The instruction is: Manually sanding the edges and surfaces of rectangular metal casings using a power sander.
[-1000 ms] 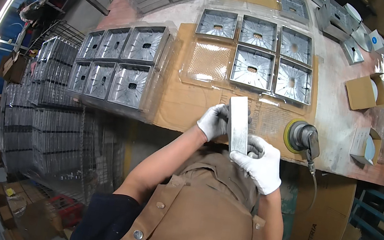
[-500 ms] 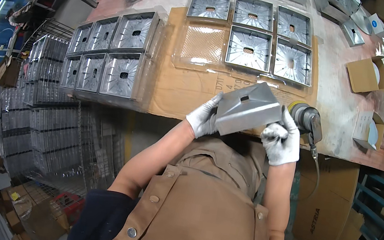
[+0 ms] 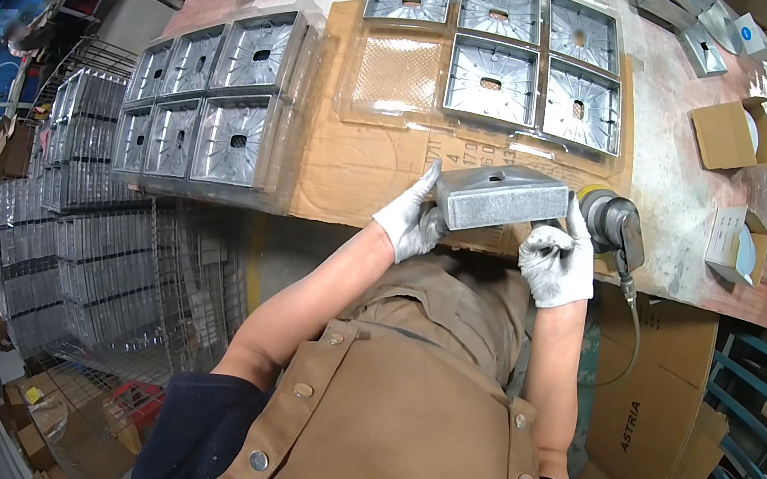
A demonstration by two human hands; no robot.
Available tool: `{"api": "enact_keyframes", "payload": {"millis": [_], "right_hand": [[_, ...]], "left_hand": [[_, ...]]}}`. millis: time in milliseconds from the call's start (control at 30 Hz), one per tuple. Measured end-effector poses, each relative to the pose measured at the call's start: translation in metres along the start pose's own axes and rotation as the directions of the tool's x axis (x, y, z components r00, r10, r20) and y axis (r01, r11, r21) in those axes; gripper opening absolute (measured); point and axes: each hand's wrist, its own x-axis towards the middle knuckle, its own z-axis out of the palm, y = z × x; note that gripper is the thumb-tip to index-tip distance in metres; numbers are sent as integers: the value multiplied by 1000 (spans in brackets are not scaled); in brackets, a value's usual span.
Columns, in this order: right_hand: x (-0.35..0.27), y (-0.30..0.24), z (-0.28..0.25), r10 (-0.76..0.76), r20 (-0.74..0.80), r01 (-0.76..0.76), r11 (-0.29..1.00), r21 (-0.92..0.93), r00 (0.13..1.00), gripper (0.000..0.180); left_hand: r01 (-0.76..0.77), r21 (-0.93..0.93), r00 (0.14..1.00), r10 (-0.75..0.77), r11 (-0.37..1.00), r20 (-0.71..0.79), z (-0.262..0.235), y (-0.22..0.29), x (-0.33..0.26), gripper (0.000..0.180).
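Between my two gloved hands is a square grey metal housing, tilted so one side wall faces me and its slotted face shows only as a thin strip. My left hand grips its left end, thumb along the edge. My right hand closes on the right end, with the fingers curled below the corner. Just right of that hand, a disc sander with a yellow rim and a hose lies on the table. Beyond the housing, a clear plastic tray on cardboard bears several similar housings and one vacant pocket.
Another tray of housings stands at the table's left. Small open cardboard boxes with round discs sit at the right. Wrapped stacks of parts fill a wire cart at lower left. A large carton stands below the table's right side.
The housing has tipped, so its slotted face has turned away and a side wall now faces me. Both hands keep their hold. My view has shifted slightly.
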Motion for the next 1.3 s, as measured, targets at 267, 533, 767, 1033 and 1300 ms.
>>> {"api": "enact_keyframes", "payload": {"millis": [267,533,767,1033,1300], "right_hand": [[1,1,-8,-45,2,45,999,-8,999,17],[-3,2,-8,-14,32,13,999,32,999,19],[1,-1,-18,-1,52,0,1000,23,999,18],[-8,9,-9,-51,38,46,993,108,998,34],[-2,6,-13,-51,22,49,994,96,998,33]], "left_hand": [[-3,-50,1000,4,999,10,0,-2,4,71],[-54,-34,993,50,998,-111,16,-3,-5,70],[-91,16,983,92,996,-157,25,-1,-7,66],[-153,-48,986,150,987,-69,4,1,8,34],[-252,-79,967,255,965,25,16,-6,-1,28]]}}
